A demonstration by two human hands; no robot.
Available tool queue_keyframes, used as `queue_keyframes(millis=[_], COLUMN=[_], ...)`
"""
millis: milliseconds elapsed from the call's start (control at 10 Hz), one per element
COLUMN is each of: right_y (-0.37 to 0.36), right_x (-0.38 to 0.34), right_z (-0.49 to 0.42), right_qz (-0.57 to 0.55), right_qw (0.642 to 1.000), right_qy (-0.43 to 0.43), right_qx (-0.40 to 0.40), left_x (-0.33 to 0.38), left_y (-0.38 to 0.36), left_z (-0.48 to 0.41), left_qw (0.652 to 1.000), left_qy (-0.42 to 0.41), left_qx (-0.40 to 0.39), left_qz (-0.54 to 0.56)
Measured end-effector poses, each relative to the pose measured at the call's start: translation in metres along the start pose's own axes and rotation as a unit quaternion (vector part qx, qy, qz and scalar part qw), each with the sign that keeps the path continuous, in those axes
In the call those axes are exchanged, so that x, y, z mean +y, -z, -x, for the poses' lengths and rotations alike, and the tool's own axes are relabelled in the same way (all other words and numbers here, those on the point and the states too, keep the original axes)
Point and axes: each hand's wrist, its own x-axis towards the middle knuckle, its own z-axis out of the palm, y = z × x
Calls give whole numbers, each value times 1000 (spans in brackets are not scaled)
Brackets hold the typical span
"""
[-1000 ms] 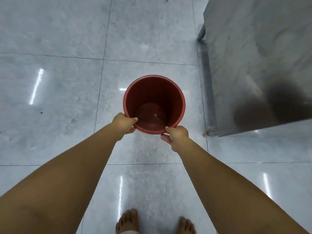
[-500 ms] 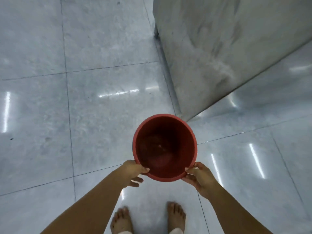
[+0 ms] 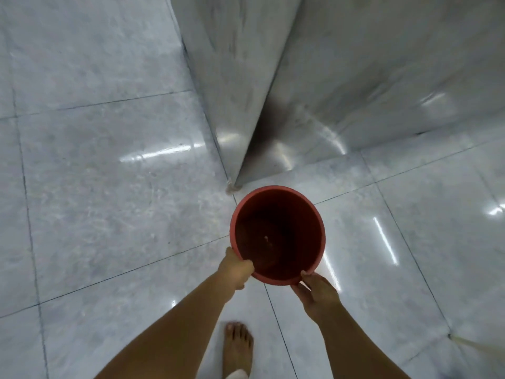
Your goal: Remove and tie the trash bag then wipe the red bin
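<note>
Floor [image 3: 95,187] of glossy grey tile on my left. My left hand [image 3: 236,269] is curled tight over the near-left rim of the red bin [image 3: 277,280], gripping it. The bin sits between both hands, mouth up, dark inside with a pale speck on its bottom, near the corner leg of the steel cabinet [image 3: 341,77]. My right hand [image 3: 318,292] pinches the near-right rim, thumb on top, fingers curled underneath. My bare foot [image 3: 237,346] is below.

Both hands [image 3: 236,270] [image 3: 318,295] grip red bin [image 3: 277,236] rim above tiled floor [image 3: 109,187].
</note>
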Motion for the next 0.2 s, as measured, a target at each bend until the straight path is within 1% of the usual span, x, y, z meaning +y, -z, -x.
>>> queue_keyframes(millis=[100,200], right_y=[-9,-11], right_x=[-6,-18], right_z=[-4,0], right_qz=[-52,-61], right_qw=[998,998], right_qy=[-13,0], right_qx=[-33,-30], left_x=[10,14], left_y=[-5,-9], left_z=[6,13], left_qw=[995,981], left_qy=[-11,-29], left_qx=[-45,-57], left_qz=[-92,-185])
